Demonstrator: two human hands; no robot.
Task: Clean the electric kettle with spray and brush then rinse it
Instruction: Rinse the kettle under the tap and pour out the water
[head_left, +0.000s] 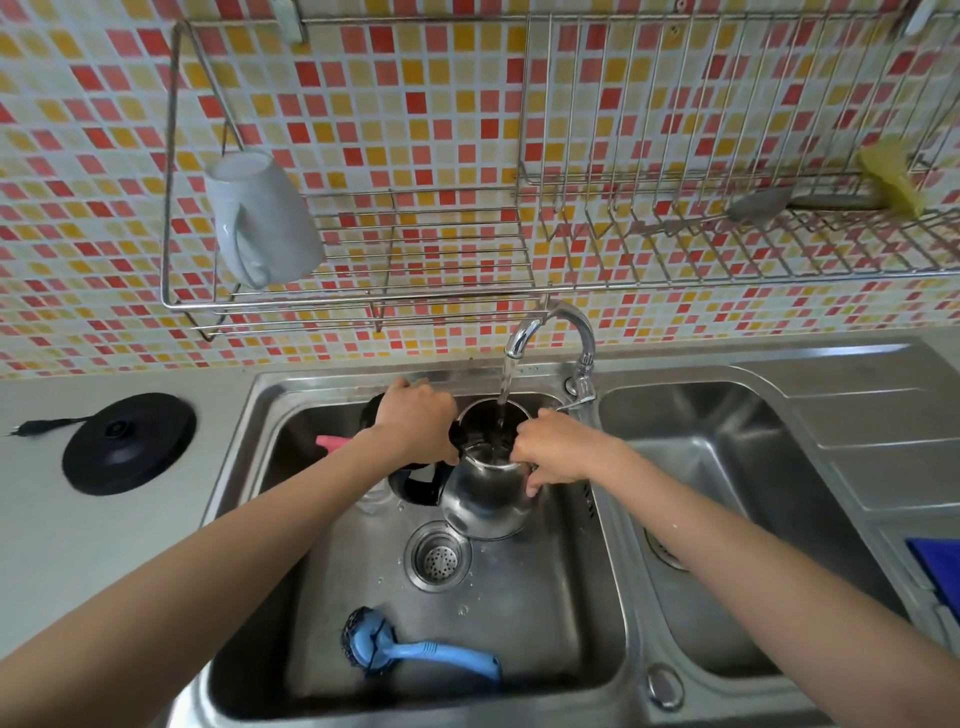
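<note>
A steel electric kettle with a black handle stands upright in the left sink basin, lid open, under the running tap. Water streams into its mouth. My left hand grips the black lid and handle top on the kettle's left side. On the kettle's right rim and upper body rests my right hand, fingers curled around it. A blue-handled brush with a dark head lies at the basin's front. The pink top of a spray bottle shows behind my left forearm, the bottle itself mostly hidden.
The kettle's black base with its cord sits on the counter at left. A second basin lies to the right, with a blue cloth at the far right edge. Above hangs a wire rack holding a white mug and a yellow brush.
</note>
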